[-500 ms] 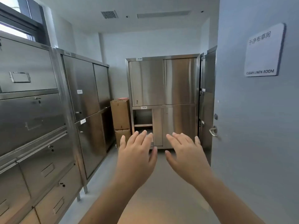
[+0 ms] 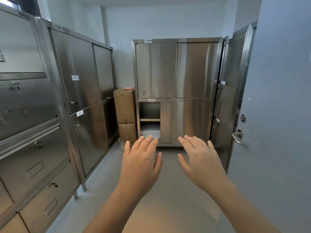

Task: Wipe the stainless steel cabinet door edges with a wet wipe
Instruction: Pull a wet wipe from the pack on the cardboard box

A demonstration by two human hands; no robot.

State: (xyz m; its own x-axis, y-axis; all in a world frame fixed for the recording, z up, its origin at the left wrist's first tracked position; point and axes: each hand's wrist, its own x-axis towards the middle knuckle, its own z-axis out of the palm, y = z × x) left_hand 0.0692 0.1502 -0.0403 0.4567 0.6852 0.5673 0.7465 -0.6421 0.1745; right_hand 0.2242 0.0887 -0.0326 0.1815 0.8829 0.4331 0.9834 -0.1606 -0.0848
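Both of my hands are stretched out in front of me, palms down, fingers straight and spread. My left hand (image 2: 141, 162) and my right hand (image 2: 200, 160) hold nothing, and no wet wipe is in view. A stainless steel cabinet (image 2: 176, 71) with sliding doors stands at the far wall; its lower left compartment is open and shows a shelf. More steel cabinets (image 2: 79, 78) line the left wall, and a narrow one (image 2: 227, 101) stands at the right. My hands touch none of them.
Two stacked cardboard boxes (image 2: 125, 115) stand in the far left corner. A grey room door (image 2: 277, 115) with a lever handle (image 2: 237, 137) stands open on the right. Grey floor (image 2: 168, 199) runs between the cabinets.
The view has moved forward and tilted down; the door's sign has left the frame. Both hands stay spread in front of me, holding nothing.
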